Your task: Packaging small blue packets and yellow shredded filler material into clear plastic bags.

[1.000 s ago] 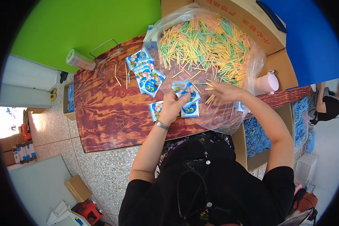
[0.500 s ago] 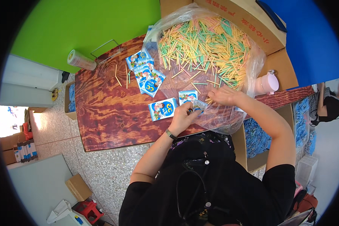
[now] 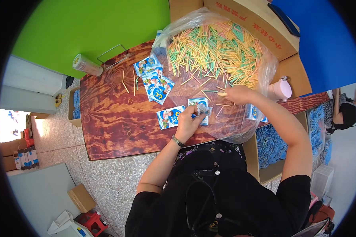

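My left hand (image 3: 189,125) is closed on a small blue-and-white packet (image 3: 204,109), pinched between thumb and fingers. To its right, my right hand (image 3: 240,94) is closed around a few thin yellowish sticks (image 3: 222,94), whose ends stick out to the left. Its fingertips are partly hidden. A flat packet (image 3: 170,117) lies at the left hand's left, and another packet (image 3: 197,102) lies just beyond it. Several loose sticks (image 3: 223,105) are scattered near the right hand. Beyond both hands spreads a large pile of pastel sticks (image 3: 213,51) on a clear plastic bag (image 3: 237,128).
An open cardboard box (image 3: 261,29) backs the pile. Overlapping packets (image 3: 160,91) lie left of it. A pink lidded cup (image 3: 281,90) stands right, a clear cylindrical tub (image 3: 87,65) far left. Rubber bands and sticks dot the wooden table (image 3: 106,118). Blue packets fill a box (image 3: 269,144) below.
My right hand has moved slightly away from me and right with its sticks, farther from the held packet. The packet in my left hand has tipped more upright.
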{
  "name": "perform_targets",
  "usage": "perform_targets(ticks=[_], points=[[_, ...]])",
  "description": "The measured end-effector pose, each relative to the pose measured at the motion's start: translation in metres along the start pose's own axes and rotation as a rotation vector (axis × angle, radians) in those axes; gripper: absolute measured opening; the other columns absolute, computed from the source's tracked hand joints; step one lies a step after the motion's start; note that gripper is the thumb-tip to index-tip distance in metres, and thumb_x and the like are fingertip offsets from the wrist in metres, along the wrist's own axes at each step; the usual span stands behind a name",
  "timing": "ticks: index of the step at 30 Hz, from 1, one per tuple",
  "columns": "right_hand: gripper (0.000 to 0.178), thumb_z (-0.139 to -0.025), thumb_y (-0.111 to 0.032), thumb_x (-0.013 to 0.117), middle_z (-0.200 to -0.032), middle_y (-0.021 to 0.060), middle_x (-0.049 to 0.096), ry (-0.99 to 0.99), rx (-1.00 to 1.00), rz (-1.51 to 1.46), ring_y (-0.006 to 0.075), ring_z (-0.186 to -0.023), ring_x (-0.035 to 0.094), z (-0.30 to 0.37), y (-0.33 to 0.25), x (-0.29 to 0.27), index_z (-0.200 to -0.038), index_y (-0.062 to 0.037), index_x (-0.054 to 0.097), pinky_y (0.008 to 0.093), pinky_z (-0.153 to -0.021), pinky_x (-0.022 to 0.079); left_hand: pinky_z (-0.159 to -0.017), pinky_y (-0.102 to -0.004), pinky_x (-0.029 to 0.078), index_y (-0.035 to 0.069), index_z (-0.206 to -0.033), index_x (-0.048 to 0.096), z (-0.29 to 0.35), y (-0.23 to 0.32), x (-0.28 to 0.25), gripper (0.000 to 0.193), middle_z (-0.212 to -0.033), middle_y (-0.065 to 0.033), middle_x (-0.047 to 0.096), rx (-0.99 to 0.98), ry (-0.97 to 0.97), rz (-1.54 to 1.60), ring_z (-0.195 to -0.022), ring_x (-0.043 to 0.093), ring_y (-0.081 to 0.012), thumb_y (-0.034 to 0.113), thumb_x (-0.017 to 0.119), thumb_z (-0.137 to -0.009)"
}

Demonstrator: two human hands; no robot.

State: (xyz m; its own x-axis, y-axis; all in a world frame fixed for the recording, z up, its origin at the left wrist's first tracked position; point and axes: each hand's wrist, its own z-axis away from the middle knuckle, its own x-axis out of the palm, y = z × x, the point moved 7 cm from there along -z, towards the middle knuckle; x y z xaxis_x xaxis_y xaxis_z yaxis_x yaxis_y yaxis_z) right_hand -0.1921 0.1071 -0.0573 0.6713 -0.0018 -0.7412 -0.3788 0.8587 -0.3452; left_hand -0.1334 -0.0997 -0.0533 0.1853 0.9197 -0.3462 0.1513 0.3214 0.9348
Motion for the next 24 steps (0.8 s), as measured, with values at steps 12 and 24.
perform_targets(ticks=[12, 24], points=[[0.024, -0.089, -0.018, 0.052, -0.1, 0.0167, 0.068, 0.122, 0.323, 0.348, 0.0317, -0.094, 0.066, -0.037, -0.008, 0.009, -0.098, -0.0024, 0.068, 0.0413, -0.076, 0.055, -0.053, -0.0317, 0.047, 0.0, -0.083, 0.059, -0.003, 0.021, -0.017, 0.022, -0.071, -0.0114, 0.059, 0.126, 0.116, -0.063, -0.062, 0.062, -0.0213, 0.007, 0.078, -0.073], [0.022, -0.095, -0.023, 0.053, -0.074, 0.0222, 0.06, 0.206, -0.226, 0.01, 0.0421, -0.073, 0.06, 0.067, -0.121, -0.089, -0.095, -0.0012, 0.048, 0.049, -0.063, 0.046, -0.055, -0.0328, 0.048, 0.001, -0.084, 0.061, -0.014, 0.025, -0.029, 0.021, -0.074, -0.0123, 0.062, 0.183, 0.233, -0.132, -0.063, 0.063, -0.0242, 0.008, 0.077, -0.073]])
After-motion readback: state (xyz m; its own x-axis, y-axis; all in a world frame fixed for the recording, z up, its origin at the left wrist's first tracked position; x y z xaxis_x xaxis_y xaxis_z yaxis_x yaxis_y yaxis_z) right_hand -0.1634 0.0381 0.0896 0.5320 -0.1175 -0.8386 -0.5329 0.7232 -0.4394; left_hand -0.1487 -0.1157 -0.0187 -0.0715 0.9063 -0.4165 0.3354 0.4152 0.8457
